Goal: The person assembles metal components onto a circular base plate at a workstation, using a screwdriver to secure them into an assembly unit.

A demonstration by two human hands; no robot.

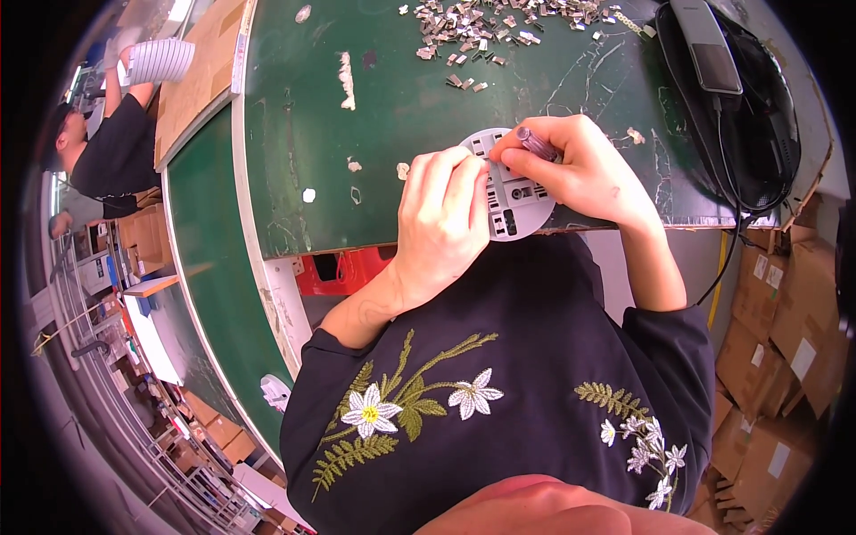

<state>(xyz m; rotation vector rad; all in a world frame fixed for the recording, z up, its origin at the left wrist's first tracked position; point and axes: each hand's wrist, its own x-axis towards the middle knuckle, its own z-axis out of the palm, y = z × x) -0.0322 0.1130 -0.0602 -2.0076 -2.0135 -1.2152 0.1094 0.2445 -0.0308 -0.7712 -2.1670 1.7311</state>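
Note:
At the table's near edge lies a round light-grey plastic disc [533,212] with dark slots and small raised sections. My left hand [443,209] grips its left side, fingers bent together, fingertips near its centre. My right hand [588,165] is closed over the upper right of the disc. In it sits a tool with a dark purple cylindrical handle [537,144], its end pointing up and away from my palm. Thumb and forefinger pinch close to the disc's surface beside my left fingertips. Whatever lies between those fingertips is too small to make out.
Small metal clips [473,31] are heaped at the far side of the green table [339,169]. A black tray [758,143] holds a cabled handheld device [709,53] at right. Cardboard boxes [776,303] stand at lower right. Another person [116,143] works at far left.

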